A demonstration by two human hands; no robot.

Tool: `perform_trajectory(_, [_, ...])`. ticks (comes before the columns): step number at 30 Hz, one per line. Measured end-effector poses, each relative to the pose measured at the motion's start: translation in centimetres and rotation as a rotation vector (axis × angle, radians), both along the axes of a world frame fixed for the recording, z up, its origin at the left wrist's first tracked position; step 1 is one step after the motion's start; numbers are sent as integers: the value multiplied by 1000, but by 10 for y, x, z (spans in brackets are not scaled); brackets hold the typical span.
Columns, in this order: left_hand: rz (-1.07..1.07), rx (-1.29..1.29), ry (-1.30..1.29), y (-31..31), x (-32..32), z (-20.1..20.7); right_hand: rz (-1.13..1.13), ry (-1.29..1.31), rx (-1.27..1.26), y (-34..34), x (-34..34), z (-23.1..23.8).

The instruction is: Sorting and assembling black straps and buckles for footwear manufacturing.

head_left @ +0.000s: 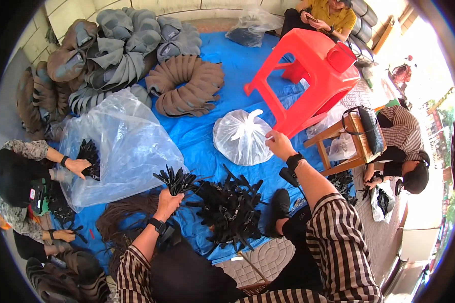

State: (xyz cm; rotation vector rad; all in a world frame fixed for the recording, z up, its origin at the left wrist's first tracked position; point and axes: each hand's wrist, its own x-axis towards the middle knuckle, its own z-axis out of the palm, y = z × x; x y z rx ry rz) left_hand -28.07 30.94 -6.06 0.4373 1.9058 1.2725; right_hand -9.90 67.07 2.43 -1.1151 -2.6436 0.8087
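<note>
My left hand is closed around a bunch of short black straps, whose ends fan out above the fingers. Just right of it, a tangled heap of similar black straps lies on the blue tarp. My right hand is raised with its fingers curled together; whether anything small is in them I cannot make out. In the picture it overlaps the right side of a knotted clear plastic bag and the foot of a red plastic stool. Whether it touches either is unclear.
Grey and brown curved pieces are piled back left, beside a brown ring-shaped stack. A large clear plastic sheet or bag lies left, near a co-worker's hand. A red mug tops the stool. A wooden stool and other people are right.
</note>
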Motion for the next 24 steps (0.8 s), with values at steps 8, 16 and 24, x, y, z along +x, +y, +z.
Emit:
perform_trajectory(8, [-21, -26, 66, -18, 5, 36, 66, 70, 59, -2, -9, 55])
perform_trajectory(16, [-37, 10, 41, -49, 20, 67, 111, 145, 138, -18, -5, 85])
perform_trajectory(24, [-81, 174, 182, -116, 32, 29, 214, 108, -45, -47, 26, 108])
